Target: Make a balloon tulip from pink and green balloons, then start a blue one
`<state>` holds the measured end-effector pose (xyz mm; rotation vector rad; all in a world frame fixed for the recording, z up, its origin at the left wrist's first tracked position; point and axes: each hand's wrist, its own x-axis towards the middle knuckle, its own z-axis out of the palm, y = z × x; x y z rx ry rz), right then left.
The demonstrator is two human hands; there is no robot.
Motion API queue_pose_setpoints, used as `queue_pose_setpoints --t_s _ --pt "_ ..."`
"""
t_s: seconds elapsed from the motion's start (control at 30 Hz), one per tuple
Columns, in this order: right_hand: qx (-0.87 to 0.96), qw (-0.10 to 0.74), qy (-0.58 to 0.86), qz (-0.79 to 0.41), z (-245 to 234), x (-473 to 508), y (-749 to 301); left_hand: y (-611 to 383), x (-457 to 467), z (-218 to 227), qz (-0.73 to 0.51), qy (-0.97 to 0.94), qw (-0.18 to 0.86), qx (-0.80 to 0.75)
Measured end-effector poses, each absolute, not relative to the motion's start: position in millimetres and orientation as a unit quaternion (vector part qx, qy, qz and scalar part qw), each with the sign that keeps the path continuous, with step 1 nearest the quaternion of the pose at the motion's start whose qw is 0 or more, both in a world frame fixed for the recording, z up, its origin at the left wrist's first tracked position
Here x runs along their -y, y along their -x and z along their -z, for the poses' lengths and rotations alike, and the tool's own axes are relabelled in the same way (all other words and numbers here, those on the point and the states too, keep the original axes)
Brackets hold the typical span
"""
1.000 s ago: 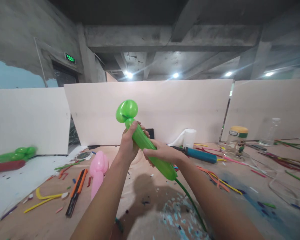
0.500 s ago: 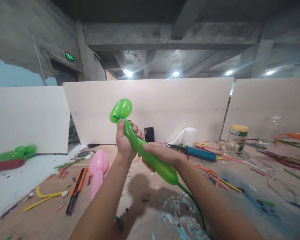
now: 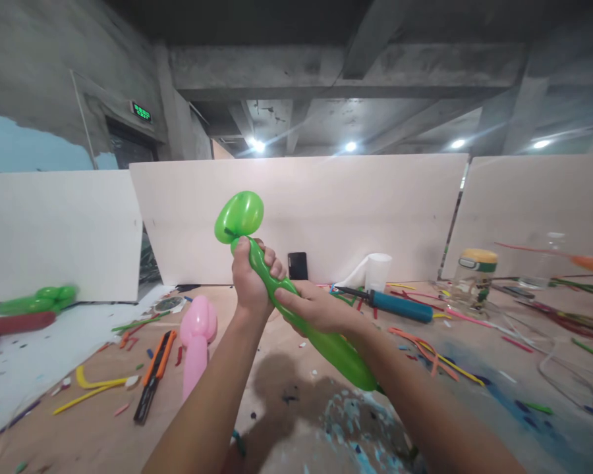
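Observation:
I hold a long green balloon (image 3: 336, 352) up over the table with both hands. My left hand (image 3: 251, 280) is wrapped round its upper part, just below a twisted round bubble (image 3: 239, 216) at the top. Lower down, my right hand (image 3: 313, 308) grips the middle of the tube and squeezes it thin between the two hands. The inflated lower end bulges out below my right wrist.
A pink balloon (image 3: 197, 336), an orange-black utility knife (image 3: 153, 375) and loose uninflated balloons lie at the left. A blue hand pump (image 3: 395, 305), paper roll (image 3: 375, 271), dark phone (image 3: 297, 265), yellow-lidded jar (image 3: 476, 273) and white partition boards (image 3: 326, 204) stand behind.
The balloon has been squeezed and stretched thinner between my hands; its lower end has slid down and right. The top bubble has shifted slightly left.

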<state>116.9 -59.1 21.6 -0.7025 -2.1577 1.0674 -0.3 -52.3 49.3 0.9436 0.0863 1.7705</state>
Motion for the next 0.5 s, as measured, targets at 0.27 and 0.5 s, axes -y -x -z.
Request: queue_pose_setpoints --t_s 0.27,0.5 --pt "0.846 0.332 0.331 -0.253 -23.2 59.7 -111.5 -2.9 50.7 -44.9 -0.748 -0.402 0.528 -0.038" --pt "0.824 0.318 0.296 -0.364 -20.1 59.3 -109.7 4.4 51.0 -47.8 -0.717 -0.421 0.555 -0.034"
